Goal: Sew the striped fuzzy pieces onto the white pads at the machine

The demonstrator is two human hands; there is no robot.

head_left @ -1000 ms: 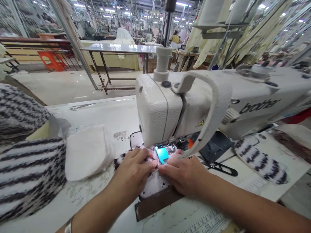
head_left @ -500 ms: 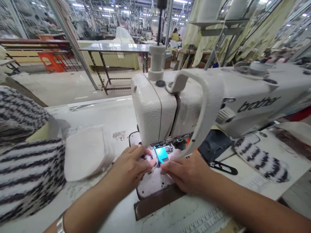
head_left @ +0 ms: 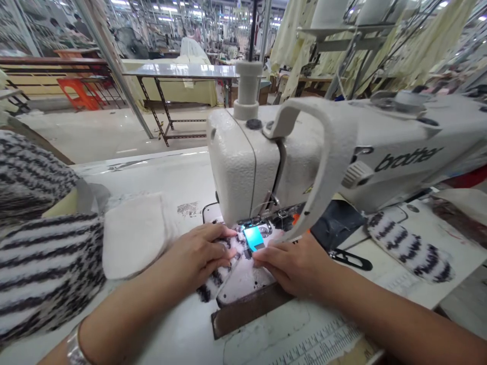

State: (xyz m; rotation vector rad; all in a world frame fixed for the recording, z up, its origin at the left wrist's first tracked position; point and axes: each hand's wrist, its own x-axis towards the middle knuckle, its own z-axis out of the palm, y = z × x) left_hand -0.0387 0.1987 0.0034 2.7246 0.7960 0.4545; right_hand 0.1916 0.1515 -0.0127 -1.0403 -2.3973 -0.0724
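Note:
My left hand (head_left: 207, 253) is at the sewing machine's needle area, fingers bent and closed on a fluffy black-and-white fabric piece (head_left: 218, 276) that trails toward me. The hand covers part of that fabric. On the other side, my right hand (head_left: 294, 261) has its fingers pressed together, tips at the near end of a brightly lit blue patch (head_left: 253, 237) under the needle. Whatever those fingers pinch is hidden. The white sewing machine (head_left: 243, 162) stands over both hands, its curved guard (head_left: 331, 152) rising in front of the right one.
White fabric pieces (head_left: 133, 235) lie stacked at the left beside striped fluffy fabric (head_left: 49, 268). Another striped piece (head_left: 411, 248) rests at the right. A brown bar (head_left: 249, 312) edges the machine bed, near a printed ruler (head_left: 315, 350). Thread cones (head_left: 329, 12) stand behind.
My left hand has shifted slightly left and toward me, and more striped fabric shows beneath it. A metal lever on the machine head has come into view. My right hand stays almost in place.

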